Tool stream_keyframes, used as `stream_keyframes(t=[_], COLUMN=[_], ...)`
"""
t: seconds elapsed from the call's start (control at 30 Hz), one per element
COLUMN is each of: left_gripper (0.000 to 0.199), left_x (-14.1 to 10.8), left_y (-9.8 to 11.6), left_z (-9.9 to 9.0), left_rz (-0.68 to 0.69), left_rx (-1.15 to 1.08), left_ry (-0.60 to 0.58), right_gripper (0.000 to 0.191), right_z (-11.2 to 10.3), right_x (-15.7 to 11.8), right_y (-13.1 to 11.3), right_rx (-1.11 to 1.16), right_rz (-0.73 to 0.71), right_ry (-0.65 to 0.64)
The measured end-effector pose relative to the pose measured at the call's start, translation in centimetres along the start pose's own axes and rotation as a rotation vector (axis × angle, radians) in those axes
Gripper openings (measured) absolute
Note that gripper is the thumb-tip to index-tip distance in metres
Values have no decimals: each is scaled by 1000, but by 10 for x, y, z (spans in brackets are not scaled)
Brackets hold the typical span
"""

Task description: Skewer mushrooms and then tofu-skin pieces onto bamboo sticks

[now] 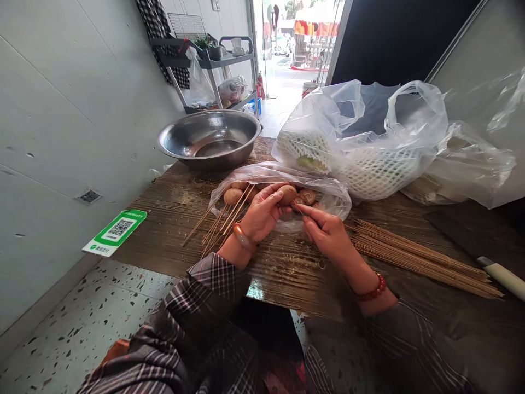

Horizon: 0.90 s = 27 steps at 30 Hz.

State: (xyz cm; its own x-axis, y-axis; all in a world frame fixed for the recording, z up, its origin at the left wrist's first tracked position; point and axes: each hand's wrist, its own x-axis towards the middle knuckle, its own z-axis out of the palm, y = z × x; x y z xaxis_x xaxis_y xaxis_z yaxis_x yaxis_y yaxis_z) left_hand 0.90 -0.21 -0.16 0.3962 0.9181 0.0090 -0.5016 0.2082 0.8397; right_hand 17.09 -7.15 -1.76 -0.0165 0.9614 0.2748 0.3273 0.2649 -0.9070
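Observation:
A brown mushroom (pixel 287 195) is pinched between the thumb and fingers of my left hand (pixel 264 213). My right hand (pixel 326 229) grips a thin wooden skewer (pixel 299 210), whose tip meets the mushroom's right side; whether it has pierced it I cannot tell. Just behind both hands lies an opened clear plastic bag (pixel 336 189) with more mushrooms (pixel 307 196) in it. To the left of my left hand, several skewered mushrooms (pixel 233 196) rest on the bag, their sticks (pixel 217 227) pointing toward me. A bundle of bare skewers (pixel 410 257) lies right of my right hand.
A wide steel basin (pixel 209 139) stands at the table's far left. Bulky plastic bags (pixel 369 148) with net-wrapped produce fill the far right. A cleaver (pixel 502 276) lies at the right edge, and a green QR-code card (pixel 117 232) at the left edge. Behind is a grey cart (pixel 209 63).

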Motion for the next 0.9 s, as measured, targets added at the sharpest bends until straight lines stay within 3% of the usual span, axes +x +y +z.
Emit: stream_keyframes(t=[0.37, 0.67, 0.9], left_gripper=[42, 44, 49], left_x=[1, -2, -3], left_y=[-12, -14, -8], left_z=[1, 5, 1], left_rz=[79, 28, -41], left_rx=[76, 3, -75], left_ry=[31, -11, -17], right_gripper=[39, 29, 31], right_z=[6, 4, 6], right_x=[1, 3, 2], right_y=[9, 12, 3], right_rx=[-23, -75, 41], right_rz=[-28, -34, 25], right_ry=[80, 89, 77])
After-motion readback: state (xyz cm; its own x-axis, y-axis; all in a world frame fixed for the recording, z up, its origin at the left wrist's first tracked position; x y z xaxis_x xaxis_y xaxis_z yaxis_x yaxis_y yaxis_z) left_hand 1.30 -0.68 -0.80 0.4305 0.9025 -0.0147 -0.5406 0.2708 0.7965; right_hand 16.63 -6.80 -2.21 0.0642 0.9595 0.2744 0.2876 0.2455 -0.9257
